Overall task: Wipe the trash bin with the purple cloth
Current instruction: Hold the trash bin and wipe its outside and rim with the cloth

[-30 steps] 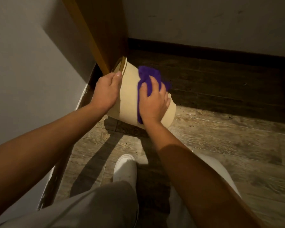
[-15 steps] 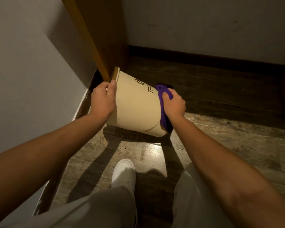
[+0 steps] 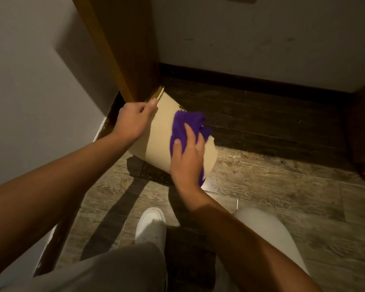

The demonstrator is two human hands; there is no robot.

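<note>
Tilted beige trash bin (image 3: 156, 142), gripped at its rim by left hand (image 3: 133, 119). Purple cloth (image 3: 185, 127) pressed flat under right hand (image 3: 188, 154) (soft, pliant). Probably light, smooth-walled; best steadied by rim.

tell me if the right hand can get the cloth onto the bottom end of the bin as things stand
Probably yes. The left hand holds the trash bin tilted by its rim, so the bottom end is lifted off the floor. The right hand already presses the purple cloth on the side wall nearby, with nothing between.
</note>
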